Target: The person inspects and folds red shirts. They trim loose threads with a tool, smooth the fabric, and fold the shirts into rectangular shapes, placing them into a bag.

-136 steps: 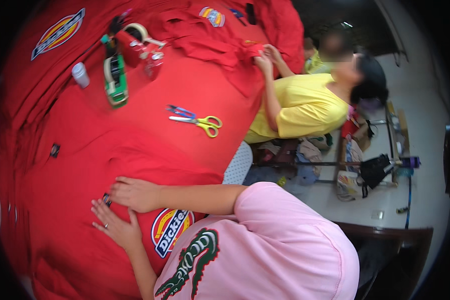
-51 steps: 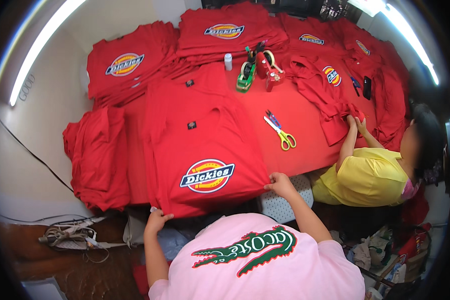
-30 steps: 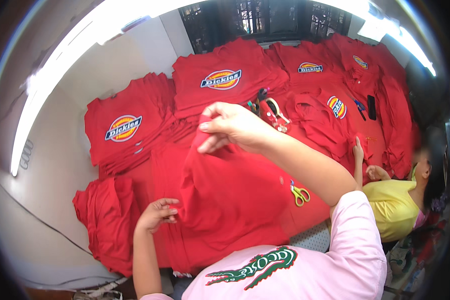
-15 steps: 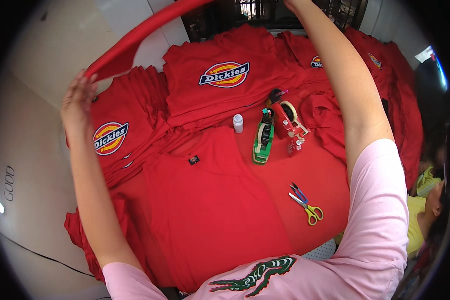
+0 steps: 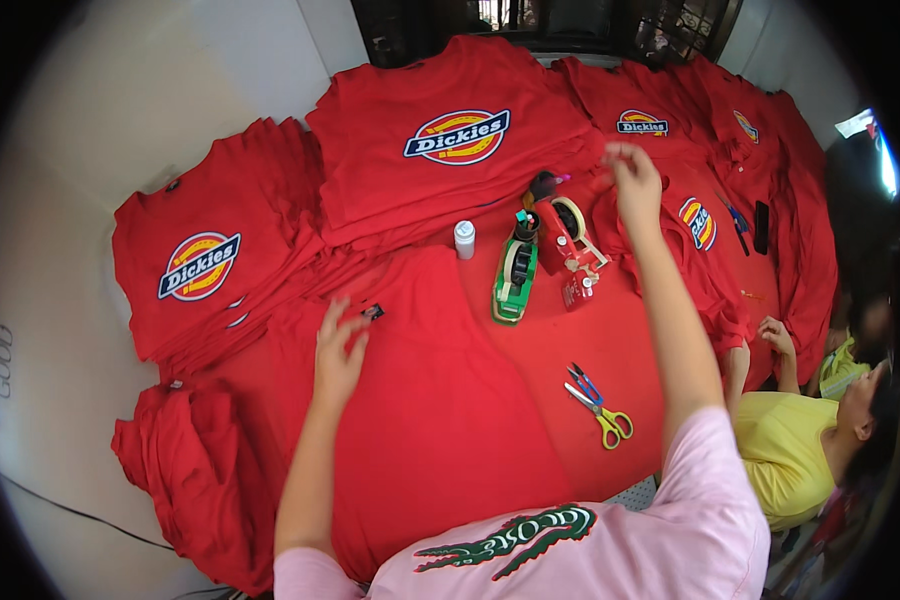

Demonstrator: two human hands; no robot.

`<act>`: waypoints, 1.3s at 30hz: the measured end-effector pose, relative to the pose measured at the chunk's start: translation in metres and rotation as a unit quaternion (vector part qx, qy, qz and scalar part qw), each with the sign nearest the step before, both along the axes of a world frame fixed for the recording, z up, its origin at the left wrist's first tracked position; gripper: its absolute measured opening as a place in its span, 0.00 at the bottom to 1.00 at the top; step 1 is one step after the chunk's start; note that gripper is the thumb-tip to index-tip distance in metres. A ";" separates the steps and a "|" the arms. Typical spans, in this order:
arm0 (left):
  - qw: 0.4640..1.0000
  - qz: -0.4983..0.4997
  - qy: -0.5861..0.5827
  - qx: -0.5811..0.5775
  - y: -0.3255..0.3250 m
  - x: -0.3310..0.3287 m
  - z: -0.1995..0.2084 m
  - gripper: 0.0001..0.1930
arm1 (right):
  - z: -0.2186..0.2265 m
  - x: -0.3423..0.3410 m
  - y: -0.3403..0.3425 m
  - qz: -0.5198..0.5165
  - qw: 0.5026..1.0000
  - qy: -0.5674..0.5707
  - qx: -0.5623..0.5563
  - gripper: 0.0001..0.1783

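A red shirt (image 5: pixel 430 400) lies spread flat in front of me, logo side not showing, with a small black label (image 5: pixel 372 312) at its collar. Above that collar my left hand (image 5: pixel 340 365) hovers with fingers apart and nothing in them; whether it touches the cloth I cannot tell. Further off, my right hand (image 5: pixel 636 190) is raised with loosely bent, parted fingers, empty, just right of a red tape dispenser (image 5: pixel 570 245). Beside that stands a green tape dispenser (image 5: pixel 515 280). A small white bottle (image 5: pixel 464 240) is upright near the collar.
Red shirt stacks with round logos stand at the left (image 5: pixel 195 240) and the back (image 5: pixel 450 160). Yellow-handled scissors (image 5: pixel 613 428) and blue snips (image 5: pixel 585 383) lie right of the spread shirt. A bunched red shirt (image 5: pixel 190 450) is near left. Another person in yellow (image 5: pixel 790 450) handles a red shirt (image 5: pixel 680 265).
Both hands have come down and inward from high up. The red cloth stretched between them is no longer held. The other person and their hands now show more fully at right.
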State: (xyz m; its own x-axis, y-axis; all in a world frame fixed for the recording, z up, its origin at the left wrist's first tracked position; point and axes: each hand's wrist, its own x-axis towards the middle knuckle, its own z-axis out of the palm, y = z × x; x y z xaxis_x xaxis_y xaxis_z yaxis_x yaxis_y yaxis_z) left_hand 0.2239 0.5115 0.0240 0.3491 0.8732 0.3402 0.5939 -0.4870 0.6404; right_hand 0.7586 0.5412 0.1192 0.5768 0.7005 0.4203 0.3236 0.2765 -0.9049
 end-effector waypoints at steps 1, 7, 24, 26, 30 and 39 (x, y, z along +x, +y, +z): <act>0.999 0.035 0.013 -0.013 -0.040 -0.019 -0.007 0.12 | 0.004 -0.032 -0.042 0.056 0.998 0.005 -0.015 0.14; 0.948 0.297 0.110 -0.029 -0.287 -0.127 -0.052 0.13 | -0.055 -0.171 -0.259 0.225 0.924 -0.182 -0.250 0.13; 0.904 0.400 0.071 -0.134 -0.421 -0.164 -0.073 0.16 | -0.163 -0.217 -0.442 0.081 0.855 -0.275 -0.432 0.13; 0.895 0.436 0.043 -0.086 -0.422 -0.158 -0.071 0.17 | -0.161 -0.221 -0.449 0.031 0.876 -0.252 -0.410 0.14; 0.896 0.409 0.055 -0.165 -0.437 -0.170 -0.073 0.17 | -0.155 -0.222 -0.477 0.003 0.865 -0.238 -0.441 0.17; 0.906 0.385 0.015 -0.178 -0.443 -0.171 -0.083 0.16 | -0.174 -0.217 -0.480 0.006 0.883 -0.189 -0.431 0.14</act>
State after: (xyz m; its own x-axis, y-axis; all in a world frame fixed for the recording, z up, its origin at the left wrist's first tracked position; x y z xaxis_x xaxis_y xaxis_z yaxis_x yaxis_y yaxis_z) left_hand 0.0526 0.0687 -0.0588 -0.4047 0.9144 -0.0110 0.6894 0.3129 0.6533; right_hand 0.5416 0.0607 -0.0549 0.5005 0.8586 -0.1104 0.6484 -0.4563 -0.6094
